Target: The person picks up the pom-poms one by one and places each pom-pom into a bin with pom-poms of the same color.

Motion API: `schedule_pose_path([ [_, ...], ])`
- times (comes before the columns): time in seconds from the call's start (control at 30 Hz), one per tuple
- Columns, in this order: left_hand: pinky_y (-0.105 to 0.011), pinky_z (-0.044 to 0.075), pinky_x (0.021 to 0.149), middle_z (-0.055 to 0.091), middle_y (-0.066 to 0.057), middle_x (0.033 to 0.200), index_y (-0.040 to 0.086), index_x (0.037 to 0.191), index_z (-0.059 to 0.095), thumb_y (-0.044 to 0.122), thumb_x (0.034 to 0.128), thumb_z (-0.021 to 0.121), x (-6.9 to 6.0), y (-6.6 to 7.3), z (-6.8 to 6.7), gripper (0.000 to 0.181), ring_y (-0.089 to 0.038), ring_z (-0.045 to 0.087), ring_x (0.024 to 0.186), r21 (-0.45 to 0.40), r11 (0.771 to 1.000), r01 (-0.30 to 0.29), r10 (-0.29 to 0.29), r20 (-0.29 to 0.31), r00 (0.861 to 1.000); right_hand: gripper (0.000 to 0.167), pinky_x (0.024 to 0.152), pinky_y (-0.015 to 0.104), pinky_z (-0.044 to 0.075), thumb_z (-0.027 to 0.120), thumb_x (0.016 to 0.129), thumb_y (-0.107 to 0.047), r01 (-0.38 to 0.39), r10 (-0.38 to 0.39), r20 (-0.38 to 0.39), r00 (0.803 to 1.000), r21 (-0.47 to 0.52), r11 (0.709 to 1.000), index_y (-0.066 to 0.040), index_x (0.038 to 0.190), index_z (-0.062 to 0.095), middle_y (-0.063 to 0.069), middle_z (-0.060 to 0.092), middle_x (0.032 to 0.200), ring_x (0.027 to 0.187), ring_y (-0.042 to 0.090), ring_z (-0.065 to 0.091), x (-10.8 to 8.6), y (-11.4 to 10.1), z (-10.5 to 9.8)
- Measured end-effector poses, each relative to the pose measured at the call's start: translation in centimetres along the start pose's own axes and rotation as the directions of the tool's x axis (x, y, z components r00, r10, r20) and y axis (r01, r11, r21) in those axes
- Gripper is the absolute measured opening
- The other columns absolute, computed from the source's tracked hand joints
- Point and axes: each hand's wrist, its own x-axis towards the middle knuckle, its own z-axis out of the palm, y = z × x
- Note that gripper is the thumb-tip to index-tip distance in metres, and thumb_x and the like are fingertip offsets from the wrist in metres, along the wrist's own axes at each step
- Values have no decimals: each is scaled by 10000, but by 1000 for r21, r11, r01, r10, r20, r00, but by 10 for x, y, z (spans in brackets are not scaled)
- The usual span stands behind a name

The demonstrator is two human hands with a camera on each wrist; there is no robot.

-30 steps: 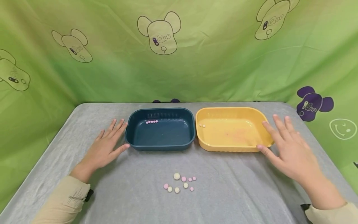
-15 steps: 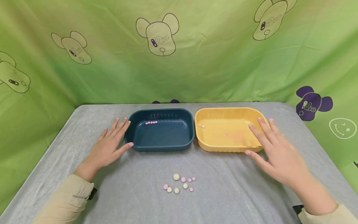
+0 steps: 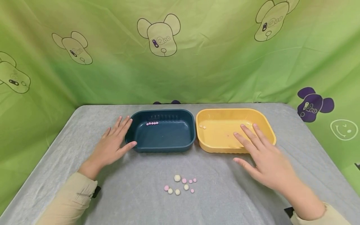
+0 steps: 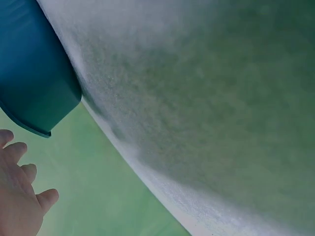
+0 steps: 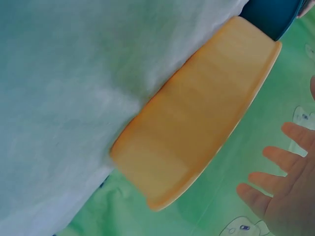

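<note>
My left hand [image 3: 108, 148], fingers spread, is at the left end of a dark blue tray [image 3: 163, 149], its thumb near the front left corner. Over the front right part of a yellow tray [image 3: 219, 149] hovers my right hand [image 3: 268, 164], holding nothing, with its fingers straight. A short row of small pink balls [image 3: 152, 123] lies at the back of the blue tray. Two tiny pale balls [image 3: 204, 127] lie at the left of the yellow one. In front of the trays is a loose group of white balls [image 3: 177, 178] and pink balls [image 3: 184, 180] of several sizes.
Grey cloth [image 3: 135, 193] covers the table. Behind it hangs a green curtain [image 3: 112, 78] printed with cartoon heads. The two trays stand side by side, almost touching, towards the back of the table.
My right hand has moved left, from the yellow tray's right end to over its front right part. The left hand has shifted slightly right. The balls have stayed in place.
</note>
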Motion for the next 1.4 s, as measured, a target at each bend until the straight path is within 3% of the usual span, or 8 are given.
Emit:
schedule_pose_path([
  [0.07,-692,178,1167,18,24,1693,228,1620,61,595,987,469,1,0,0,837,-243,-9,1569,-4,1000,1,-1,1,1000,699,1060,639,404,590,948,-536,24,-24,-8,1000,14,1000,-200,1532,404,99,293,1634,1532,373,179,1,-3,2],
  [0.17,-690,174,1169,-5,40,1690,218,1620,63,605,986,463,3,2,1,844,-239,-19,1569,-14,1000,0,0,5,1000,678,1258,432,183,531,973,-562,61,-61,-18,998,38,997,-177,1521,421,115,302,1628,1532,384,169,4,-8,4],
  [0.23,-687,174,1171,-12,40,1689,215,1620,60,614,984,457,4,3,1,850,-241,-19,1569,-13,1000,-1,1,8,1000,671,1275,320,60,506,983,-569,83,-82,-22,996,43,996,-166,1513,431,121,309,1624,1531,386,170,6,-11,6],
  [0.3,-688,173,1170,-14,36,1690,215,1620,52,618,984,454,4,5,1,854,-247,-19,1569,-14,1000,-1,1,13,1000,661,1271,293,25,494,989,-567,102,-101,-20,995,45,994,-156,1504,443,128,313,1621,1532,383,172,8,-15,7],
  [0.8,-671,170,1183,-35,40,1687,227,1619,41,643,977,440,9,7,3,863,-240,-32,1568,-10,1000,26,-26,16,1000,590,1248,225,-46,508,1000,-513,175,-176,8,984,67,982,-169,1479,479,136,378,1584,1499,383,264,16,-38,14],
  [1.0,-668,168,1185,-48,37,1685,232,1618,28,647,977,435,11,6,5,865,-245,-33,1568,-15,1000,27,-26,24,999,562,1265,258,38,557,983,-478,188,-189,13,982,64,980,-188,1462,502,98,376,1592,1486,375,294,18,-46,16],
  [1.17,-670,161,1186,-57,43,1684,232,1618,32,649,975,438,13,6,5,867,-244,-34,1568,-23,999,23,-23,24,999,583,1244,366,215,622,947,-434,192,-195,38,980,66,979,-205,1469,498,75,375,1596,1488,360,301,20,-52,17],
  [1.4,-672,168,1183,-43,31,1686,228,1618,39,656,970,441,14,5,5,875,-251,-26,1568,-16,1000,25,-25,32,999,605,1242,185,5,613,957,-429,242,-245,20,969,95,966,-155,1480,481,81,394,1585,1477,338,330,23,-60,23],
])
